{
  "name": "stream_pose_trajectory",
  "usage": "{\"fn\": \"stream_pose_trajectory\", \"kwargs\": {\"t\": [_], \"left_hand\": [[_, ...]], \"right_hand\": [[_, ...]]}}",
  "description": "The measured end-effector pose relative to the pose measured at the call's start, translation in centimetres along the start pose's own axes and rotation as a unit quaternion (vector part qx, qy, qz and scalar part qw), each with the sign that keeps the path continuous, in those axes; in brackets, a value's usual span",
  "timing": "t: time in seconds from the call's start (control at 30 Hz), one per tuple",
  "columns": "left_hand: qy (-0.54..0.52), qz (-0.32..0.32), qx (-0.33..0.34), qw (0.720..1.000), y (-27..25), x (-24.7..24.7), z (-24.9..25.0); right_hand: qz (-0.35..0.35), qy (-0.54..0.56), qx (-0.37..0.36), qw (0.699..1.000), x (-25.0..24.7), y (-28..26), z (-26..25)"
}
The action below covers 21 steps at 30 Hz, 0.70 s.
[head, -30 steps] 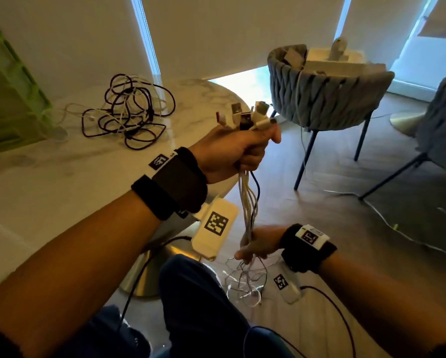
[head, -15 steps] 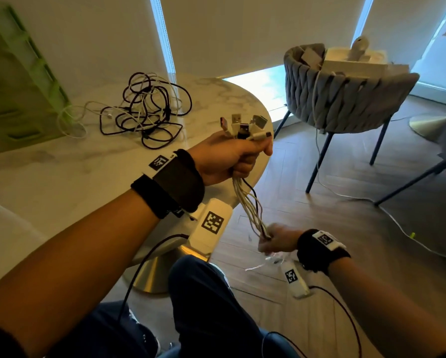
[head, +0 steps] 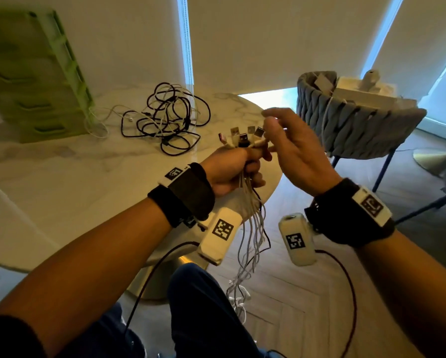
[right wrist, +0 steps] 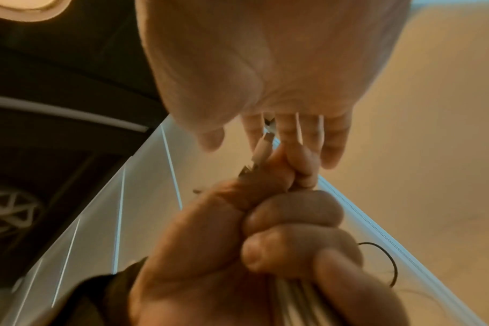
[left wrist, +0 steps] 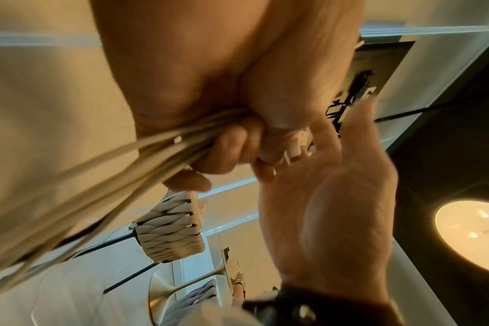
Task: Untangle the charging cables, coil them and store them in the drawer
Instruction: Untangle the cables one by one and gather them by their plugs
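My left hand point(head: 232, 169) grips a bundle of mostly white charging cables point(head: 250, 228) in a fist just off the table's edge. Their USB plugs point(head: 242, 136) stick up above the fist and the loose ends hang toward the floor. My right hand point(head: 273, 130) is raised beside the plugs with its fingers straight. In the right wrist view one white plug point(right wrist: 261, 147) lies between its thumb and index finger, with no clear pinch. A tangle of black and white cables point(head: 170, 117) lies on the marble table point(head: 61, 177). The green drawer unit point(head: 36, 81) stands at the table's back left.
A grey woven chair point(head: 353, 120) holding white boxes stands to the right of the table. Another chair's legs show at the far right. My knees are below the hanging cables, over the wooden floor. The wrist cameras' cords trail down from both arms.
My right hand has let go of the hanging cables low down and risen to the plug ends above my left fist. The left hand keeps its grip.
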<state>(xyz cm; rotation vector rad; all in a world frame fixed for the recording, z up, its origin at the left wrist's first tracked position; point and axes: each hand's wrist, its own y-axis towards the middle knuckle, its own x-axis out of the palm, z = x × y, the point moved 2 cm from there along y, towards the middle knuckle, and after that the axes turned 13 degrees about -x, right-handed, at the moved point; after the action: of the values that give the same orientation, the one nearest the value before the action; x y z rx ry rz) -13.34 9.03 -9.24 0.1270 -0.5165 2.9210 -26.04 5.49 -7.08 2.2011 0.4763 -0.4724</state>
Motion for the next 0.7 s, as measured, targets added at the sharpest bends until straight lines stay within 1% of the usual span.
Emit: {"fn": "stream_pose_trajectory", "kwargs": {"t": [0.03, 0.13, 0.17, 0.23, 0.3, 0.33, 0.4, 0.47, 0.5, 0.57, 0.7], "left_hand": [[0.006, -0.002, 0.005, 1.000, -0.2, 0.0, -0.1], [0.019, 0.006, 0.029, 0.999, -0.8, -0.1, 0.0], [0.018, 0.013, 0.037, 0.999, -1.0, -0.3, 0.0], [0.011, 0.003, 0.058, 0.998, -1.6, -0.5, 0.1], [0.005, -0.010, 0.069, 0.998, -2.0, -0.6, 0.0], [0.003, -0.007, 0.071, 0.997, -2.3, -0.5, 0.1], [0.011, 0.019, 0.071, 0.997, -2.6, -0.1, 0.4], [0.032, 0.019, 0.059, 0.998, -2.4, 0.1, 0.6], [0.042, 0.022, 0.053, 0.997, -2.3, 0.1, 0.7], [0.041, 0.033, 0.049, 0.997, -2.3, 0.1, 1.1], [-0.004, 0.066, 0.077, 0.995, -2.4, 0.5, 1.6]], "right_hand": [[-0.015, 0.008, -0.013, 1.000, 0.5, 0.8, -0.5], [-0.131, -0.035, -0.017, 0.991, 1.8, 2.3, -1.8], [-0.155, -0.041, -0.030, 0.987, 2.0, 2.5, -2.1], [-0.174, -0.038, -0.079, 0.981, 2.4, 2.5, -2.8], [-0.164, -0.045, -0.122, 0.978, 2.8, 2.1, -3.2], [-0.142, -0.052, -0.131, 0.980, 3.0, 2.0, -3.3], [-0.069, -0.052, -0.127, 0.988, 3.1, 1.9, -3.6], [-0.012, -0.030, -0.128, 0.991, 2.9, 2.1, -4.0], [-0.001, -0.015, -0.125, 0.992, 2.8, 2.3, -4.2], [-0.003, -0.005, -0.117, 0.993, 2.5, 2.7, -4.5], [-0.019, -0.066, -0.123, 0.990, 2.4, 3.1, -4.7]]}}
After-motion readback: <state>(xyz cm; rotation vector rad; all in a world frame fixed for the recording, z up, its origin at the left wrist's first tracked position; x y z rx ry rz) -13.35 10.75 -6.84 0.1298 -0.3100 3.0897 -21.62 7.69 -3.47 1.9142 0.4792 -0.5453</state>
